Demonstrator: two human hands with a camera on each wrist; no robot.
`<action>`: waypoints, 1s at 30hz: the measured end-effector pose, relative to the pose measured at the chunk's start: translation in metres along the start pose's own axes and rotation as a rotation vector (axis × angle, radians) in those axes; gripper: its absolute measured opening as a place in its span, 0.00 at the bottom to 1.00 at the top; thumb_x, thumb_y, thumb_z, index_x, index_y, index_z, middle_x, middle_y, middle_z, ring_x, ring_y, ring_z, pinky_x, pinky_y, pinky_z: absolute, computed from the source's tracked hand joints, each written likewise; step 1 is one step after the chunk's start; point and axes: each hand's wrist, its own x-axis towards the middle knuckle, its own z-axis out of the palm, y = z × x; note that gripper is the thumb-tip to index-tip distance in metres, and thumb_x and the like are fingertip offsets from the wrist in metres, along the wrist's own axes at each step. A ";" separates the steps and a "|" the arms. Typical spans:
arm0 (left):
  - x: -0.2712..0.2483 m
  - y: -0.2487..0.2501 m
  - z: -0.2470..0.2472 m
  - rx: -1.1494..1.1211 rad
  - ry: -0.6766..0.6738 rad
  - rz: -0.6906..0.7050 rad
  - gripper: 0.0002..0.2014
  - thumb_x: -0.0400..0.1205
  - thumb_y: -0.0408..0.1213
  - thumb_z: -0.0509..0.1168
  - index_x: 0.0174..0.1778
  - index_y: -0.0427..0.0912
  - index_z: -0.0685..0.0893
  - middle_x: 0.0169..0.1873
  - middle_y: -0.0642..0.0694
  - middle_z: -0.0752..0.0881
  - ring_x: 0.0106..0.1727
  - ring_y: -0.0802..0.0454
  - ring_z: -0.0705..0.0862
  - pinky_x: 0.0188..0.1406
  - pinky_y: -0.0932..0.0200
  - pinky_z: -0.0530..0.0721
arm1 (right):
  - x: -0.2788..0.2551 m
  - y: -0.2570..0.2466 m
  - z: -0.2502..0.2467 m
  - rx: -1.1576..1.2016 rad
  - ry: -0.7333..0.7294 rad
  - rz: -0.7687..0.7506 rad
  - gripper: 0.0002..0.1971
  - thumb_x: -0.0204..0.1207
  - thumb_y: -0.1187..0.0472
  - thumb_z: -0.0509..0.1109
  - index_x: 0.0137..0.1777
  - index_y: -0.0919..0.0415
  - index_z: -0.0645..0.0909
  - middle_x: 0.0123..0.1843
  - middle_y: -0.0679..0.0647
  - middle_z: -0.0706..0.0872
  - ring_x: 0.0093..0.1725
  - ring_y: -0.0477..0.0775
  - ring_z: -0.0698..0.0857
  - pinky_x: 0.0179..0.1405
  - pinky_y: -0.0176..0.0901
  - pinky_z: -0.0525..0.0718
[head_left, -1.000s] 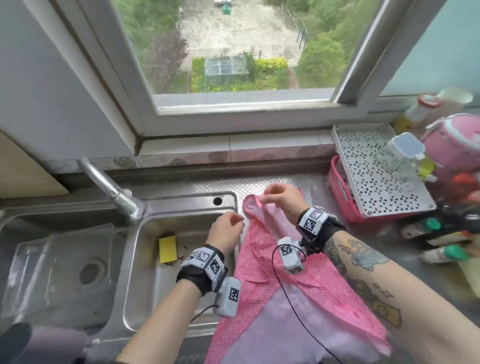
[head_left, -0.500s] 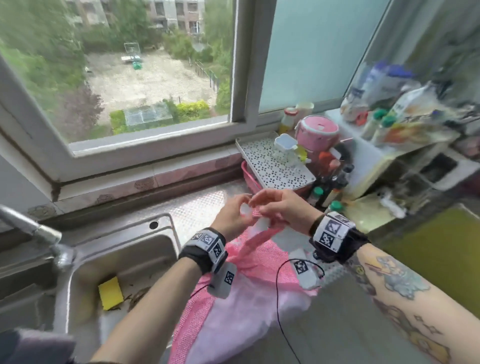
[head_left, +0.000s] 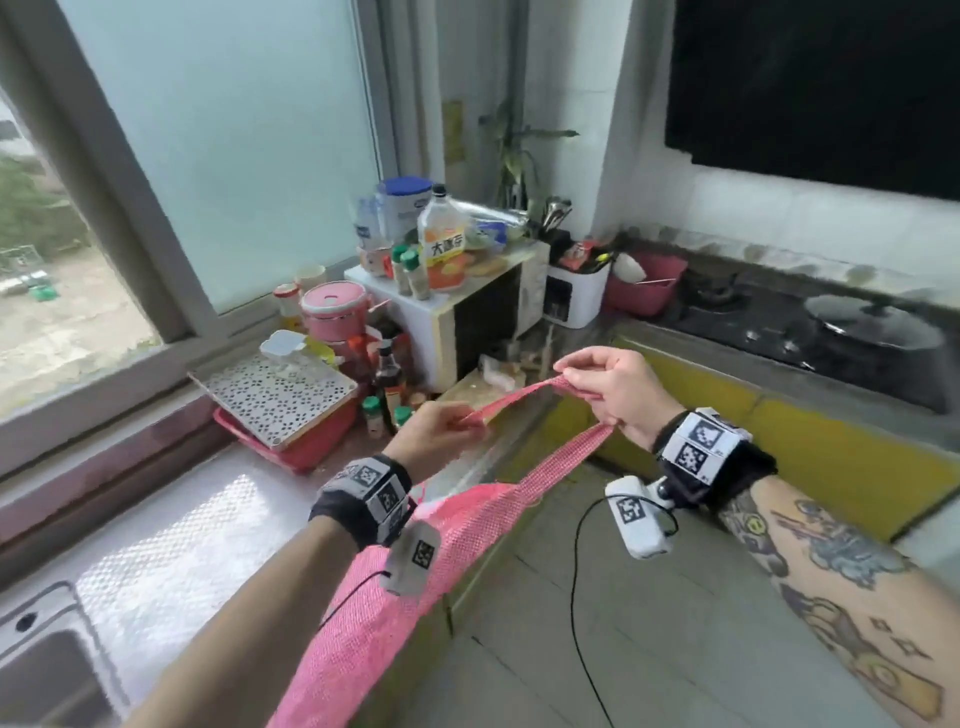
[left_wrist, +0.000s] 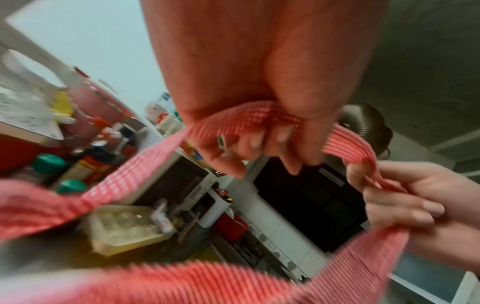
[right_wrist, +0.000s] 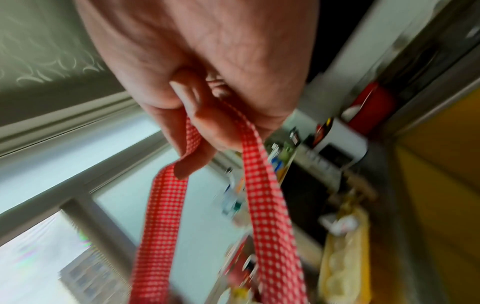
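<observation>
Head view: the pink gingham apron (head_left: 395, 597) runs off the bottom edge, so its lower part is out of frame. The left forearm and its wrist camera cover part of the cloth. The apron hangs in the air in front of the counter edge, held up by its neck strap (head_left: 519, 397).

Left hand (head_left: 436, 436): seen from the back in this view, fingers hidden. The left wrist view resolves this: the fingers are curled round the strap, which crosses the palm bunched up.

Right hand (head_left: 613, 387): higher and further right, thumb and fingers pinching the bend of the strap. The right wrist view shows two runs of strap dropping from that pinch. The strap is pulled straight between the hands.

Both wrist views are motion-blurred, and the background in them is hard to read.

Containers:
- Pink basket (head_left: 306, 447) by the window, covered by a white perforated tray (head_left: 260, 395); contents hidden.
- Clear lidded box (head_left: 288, 348) on that tray; contents unclear.
- White holder (head_left: 576, 296) with utensils, too small to name.
- Pink basin (head_left: 649, 291) holding a white bowl (head_left: 631, 267).
- Bottles crowd the top of the microwave (head_left: 467, 317).

Only the left wrist view plainly shows a clear moulded egg tray (left_wrist: 124, 226) on the counter, below the strap.
</observation>
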 end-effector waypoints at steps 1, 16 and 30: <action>0.016 0.022 0.020 0.013 0.037 0.019 0.10 0.77 0.40 0.70 0.30 0.46 0.84 0.22 0.54 0.77 0.25 0.54 0.76 0.31 0.55 0.77 | -0.009 0.002 -0.042 -0.010 0.073 -0.008 0.03 0.73 0.66 0.73 0.42 0.62 0.88 0.34 0.61 0.88 0.27 0.55 0.69 0.09 0.34 0.59; 0.179 0.275 0.261 -0.248 -0.142 0.328 0.08 0.74 0.31 0.69 0.31 0.47 0.84 0.21 0.54 0.76 0.19 0.63 0.69 0.18 0.66 0.67 | -0.144 0.023 -0.376 -0.214 0.525 0.098 0.11 0.78 0.58 0.69 0.35 0.58 0.84 0.19 0.43 0.71 0.19 0.39 0.67 0.20 0.27 0.64; 0.227 0.461 0.477 -0.416 -0.946 0.701 0.07 0.74 0.34 0.74 0.46 0.39 0.87 0.28 0.51 0.79 0.26 0.57 0.73 0.24 0.69 0.71 | -0.287 -0.009 -0.516 0.046 1.276 -0.071 0.08 0.80 0.63 0.67 0.48 0.68 0.84 0.22 0.46 0.71 0.19 0.44 0.64 0.19 0.35 0.60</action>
